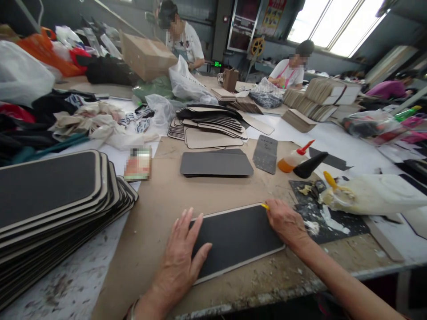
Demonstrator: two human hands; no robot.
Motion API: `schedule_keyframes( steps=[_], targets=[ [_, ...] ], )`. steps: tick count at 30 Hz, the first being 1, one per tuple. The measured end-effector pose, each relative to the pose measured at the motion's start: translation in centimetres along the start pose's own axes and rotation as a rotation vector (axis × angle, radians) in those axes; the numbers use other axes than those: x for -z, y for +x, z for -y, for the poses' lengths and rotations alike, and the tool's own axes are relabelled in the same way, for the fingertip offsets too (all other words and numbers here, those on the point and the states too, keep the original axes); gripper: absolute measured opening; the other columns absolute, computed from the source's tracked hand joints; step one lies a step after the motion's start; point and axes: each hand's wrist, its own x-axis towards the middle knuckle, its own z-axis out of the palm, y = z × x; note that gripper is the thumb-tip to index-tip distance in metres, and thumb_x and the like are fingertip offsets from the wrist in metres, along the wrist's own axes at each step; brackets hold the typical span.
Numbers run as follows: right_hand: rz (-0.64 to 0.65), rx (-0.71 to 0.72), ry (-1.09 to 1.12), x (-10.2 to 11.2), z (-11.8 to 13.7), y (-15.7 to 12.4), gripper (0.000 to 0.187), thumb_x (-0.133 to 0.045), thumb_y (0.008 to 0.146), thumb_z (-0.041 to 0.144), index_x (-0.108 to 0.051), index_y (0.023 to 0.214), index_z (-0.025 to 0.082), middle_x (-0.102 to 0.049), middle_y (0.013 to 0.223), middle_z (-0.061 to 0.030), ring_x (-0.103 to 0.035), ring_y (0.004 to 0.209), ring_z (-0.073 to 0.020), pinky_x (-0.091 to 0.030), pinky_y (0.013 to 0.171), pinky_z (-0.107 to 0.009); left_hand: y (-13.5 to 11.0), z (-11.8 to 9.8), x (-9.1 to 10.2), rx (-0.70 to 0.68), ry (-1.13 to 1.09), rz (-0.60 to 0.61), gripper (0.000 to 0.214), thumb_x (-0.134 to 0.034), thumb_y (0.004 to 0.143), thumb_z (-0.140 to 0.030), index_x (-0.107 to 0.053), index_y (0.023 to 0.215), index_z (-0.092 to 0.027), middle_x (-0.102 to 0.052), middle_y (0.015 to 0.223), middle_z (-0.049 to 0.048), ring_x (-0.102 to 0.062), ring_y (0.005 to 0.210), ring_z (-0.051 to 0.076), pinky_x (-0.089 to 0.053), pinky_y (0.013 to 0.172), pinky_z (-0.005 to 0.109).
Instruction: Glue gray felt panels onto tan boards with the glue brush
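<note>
A dark grey rounded panel with a pale border (233,242) lies flat on the brown board in front of me. My left hand (182,249) rests on its left end, fingers spread. At the panel's far right corner, my right hand (283,220) is closed around a small yellow tool (265,206). Only the tool's tip shows, at the panel's edge; its kind is hidden by my fingers. Beyond the panel lies a short stack of plain grey pieces (216,164). A large stack of similar bordered panels (50,182) stands to my left.
On the right are a glue bottle with a red tip (293,158), a black cone-shaped object (310,165), a glue-smeared dark sheet (347,224) and a whitish plastic container (376,191). Beige pieces (213,138) are piled behind. Two people (190,42) work across the table.
</note>
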Motion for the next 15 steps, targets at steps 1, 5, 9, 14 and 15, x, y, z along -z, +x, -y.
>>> schedule_keyframes(
  steps=[1, 5, 9, 14, 15],
  targets=[
    [0.043, -0.066, 0.035, 0.3, -0.5, -0.6, 0.019, -0.039, 0.089, 0.016, -0.057, 0.082, 0.016, -0.062, 0.083, -0.0088, -0.058, 0.079, -0.0186, -0.035, 0.067, -0.026, -0.6, 0.1, 0.2, 0.135, -0.113, -0.065, 0.048, -0.045, 0.087, -0.037, -0.039, 0.133, -0.022, -0.041, 0.140, 0.0132, -0.037, 0.130, 0.026, -0.037, 0.103, 0.046],
    [0.284, -0.235, 0.194, 0.5, -1.5, -2.8, 0.020, -0.040, 0.089, 0.026, -0.056, 0.082, 0.017, -0.065, 0.085, -0.0088, -0.061, 0.075, -0.0192, -0.037, 0.064, -0.026, -2.5, 0.8, 1.4, 0.663, -0.628, -0.183, 0.050, -0.050, 0.081, -0.048, -0.049, 0.121, -0.017, -0.058, 0.122, 0.0149, -0.057, 0.112, 0.023, -0.049, 0.091, 0.036],
    [0.353, -0.310, 0.396, 0.0, -1.7, -2.9, 0.020, -0.044, 0.085, 0.031, -0.057, 0.083, 0.016, -0.067, 0.082, -0.0086, -0.061, 0.073, -0.0196, -0.041, 0.066, -0.027, -2.1, 0.7, 3.1, 0.981, -0.930, -0.114, 0.064, -0.068, 0.062, -0.049, -0.052, 0.111, -0.011, -0.068, 0.097, 0.0139, -0.067, 0.087, 0.023, -0.054, 0.073, 0.033],
    [0.451, -0.348, 0.608, -0.2, -2.4, -2.4, 0.024, -0.046, 0.079, 0.038, -0.051, 0.063, 0.020, -0.063, 0.064, -0.0038, -0.059, 0.063, -0.0185, -0.041, 0.059, -0.027, -0.9, 0.1, 3.8, 0.963, -1.209, 0.073, 0.040, -0.073, 0.054, -0.046, -0.063, 0.075, -0.013, -0.069, 0.065, 0.0035, -0.065, 0.063, 0.018, -0.050, 0.063, 0.028],
    [0.447, -0.337, 0.623, -0.1, -2.5, -2.5, 0.027, -0.048, 0.078, 0.040, -0.048, 0.058, 0.021, -0.061, 0.059, -0.0029, -0.057, 0.059, -0.0179, -0.041, 0.057, -0.027, -1.0, -0.1, 3.7, 0.942, -1.225, 0.053, 0.037, -0.073, 0.054, -0.046, -0.063, 0.069, -0.014, -0.068, 0.061, 0.0022, -0.064, 0.061, 0.017, -0.049, 0.063, 0.028]
  ],
)
